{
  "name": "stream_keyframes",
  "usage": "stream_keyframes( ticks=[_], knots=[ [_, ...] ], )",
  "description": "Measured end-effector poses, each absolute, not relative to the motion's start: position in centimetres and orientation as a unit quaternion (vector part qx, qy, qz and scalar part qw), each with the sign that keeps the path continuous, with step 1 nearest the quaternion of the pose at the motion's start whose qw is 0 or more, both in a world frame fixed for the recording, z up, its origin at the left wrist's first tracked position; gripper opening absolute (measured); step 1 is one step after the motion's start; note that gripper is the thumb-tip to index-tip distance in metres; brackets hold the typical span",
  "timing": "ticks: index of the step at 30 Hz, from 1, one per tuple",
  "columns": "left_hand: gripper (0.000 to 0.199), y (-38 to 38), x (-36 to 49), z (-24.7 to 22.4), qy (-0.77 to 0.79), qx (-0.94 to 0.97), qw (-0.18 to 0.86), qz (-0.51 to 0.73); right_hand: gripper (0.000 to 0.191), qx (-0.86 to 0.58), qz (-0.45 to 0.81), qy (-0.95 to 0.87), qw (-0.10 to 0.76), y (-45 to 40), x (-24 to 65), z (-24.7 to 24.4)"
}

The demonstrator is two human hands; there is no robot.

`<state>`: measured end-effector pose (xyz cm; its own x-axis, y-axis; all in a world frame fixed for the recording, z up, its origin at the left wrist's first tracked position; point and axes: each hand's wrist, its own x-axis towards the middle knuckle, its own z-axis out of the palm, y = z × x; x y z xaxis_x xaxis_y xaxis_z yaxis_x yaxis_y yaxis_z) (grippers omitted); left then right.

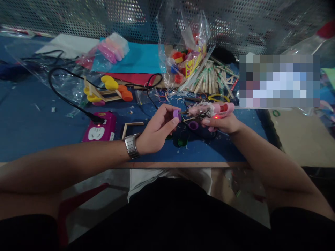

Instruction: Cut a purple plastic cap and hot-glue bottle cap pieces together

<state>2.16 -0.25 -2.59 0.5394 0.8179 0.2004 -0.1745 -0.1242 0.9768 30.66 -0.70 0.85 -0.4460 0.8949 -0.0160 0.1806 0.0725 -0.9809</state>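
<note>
Between the fingers and thumb of my left hand (156,134) is a small purple bottle cap (176,115). My right hand (222,122) is wrapped round a pink hot glue gun (204,110) with a lit red light and strands of glue on its barrel. The gun's dark nozzle points left and is at the cap; whether it touches cannot be told. Below the gun, another purple cap (193,125) lies on the table, with a green cap (182,142) nearer the edge. An L-shaped piece of joined sticks (126,128) lies left of my left hand.
A magenta power outlet box (101,127) with a plugged black cord stands at left. Behind it is a stick frame (104,94) with yellow and orange caps. A plastic bag of caps (183,62), many wooden sticks (208,78) and yellow-handled scissors (218,98) lie further back.
</note>
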Motion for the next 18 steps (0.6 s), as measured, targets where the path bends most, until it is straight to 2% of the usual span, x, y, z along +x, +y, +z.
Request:
stream_keyframes(
  ticks=[18],
  knots=[
    [0.036,0.03,2.32,-3.07,0.237,0.638,0.593,0.429,0.044,-0.361,0.542,-0.689,0.318,-0.50,30.61,0.87]
  ],
)
